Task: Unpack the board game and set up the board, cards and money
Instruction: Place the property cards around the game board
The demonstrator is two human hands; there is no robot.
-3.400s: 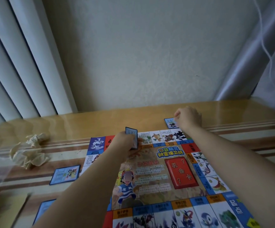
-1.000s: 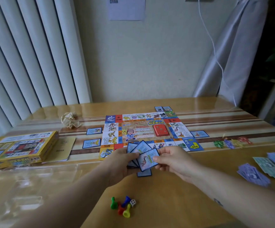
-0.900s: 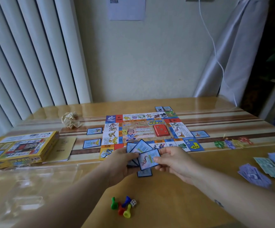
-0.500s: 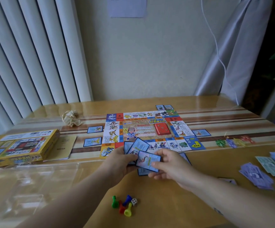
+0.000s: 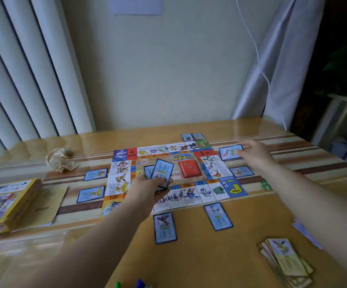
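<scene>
Since the moment before, the right hand point(image 5: 253, 151) had left the fan of cards point(image 5: 160, 175) and reached far forward, pinching one blue card point(image 5: 229, 152) by its edge just off the board point(image 5: 191, 197); whether it touched the table point(image 5: 189, 256) was unclear. The left hand point(image 5: 145, 191) gripped the fan above the board, beside the red deck point(image 5: 190, 169). Near the right forearm lay a stack of yellow cards point(image 5: 286, 262). Far left of the left hand sat a crumpled paper point(image 5: 60, 162) and a yellow box point(image 5: 8, 206)
</scene>
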